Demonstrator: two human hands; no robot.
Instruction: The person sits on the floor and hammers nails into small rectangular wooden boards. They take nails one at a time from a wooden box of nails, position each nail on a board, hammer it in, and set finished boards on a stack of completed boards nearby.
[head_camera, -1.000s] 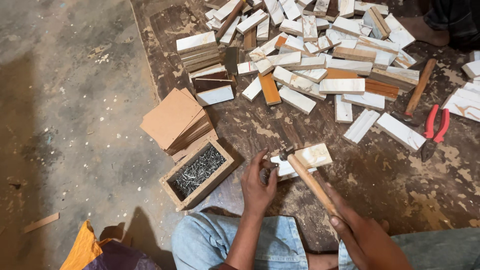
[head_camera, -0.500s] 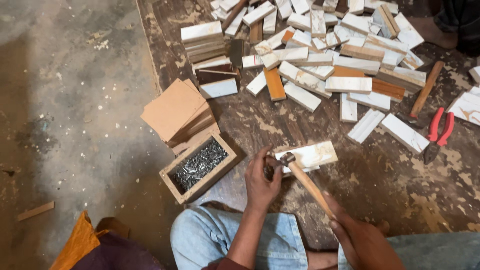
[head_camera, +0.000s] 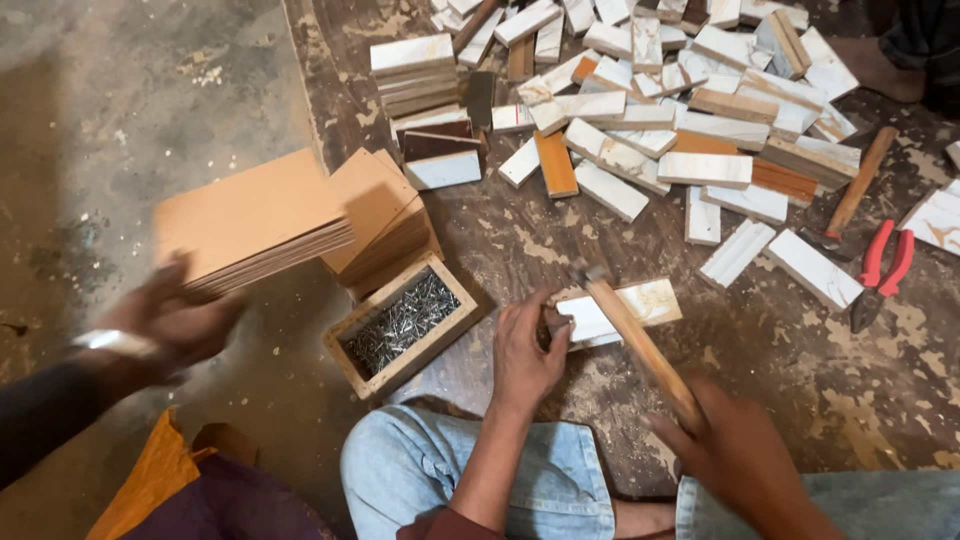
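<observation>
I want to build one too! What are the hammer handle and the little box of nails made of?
The hammer handle looks like bare, pale wood, with no shine. The box seems rough, unpainted wood with thick walls. The nails glint grey, so probably metal.

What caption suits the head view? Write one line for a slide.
Left hand steadies a pale marbled block while the right hand grips a wooden-handled hammer, beside a wooden box of nails.

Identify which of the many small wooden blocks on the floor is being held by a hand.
The pale marbled rectangular block nearest the knees: the left hand pins its left end, under the wooden-handled hammer gripped by the right hand. The others lie untouched.
</observation>
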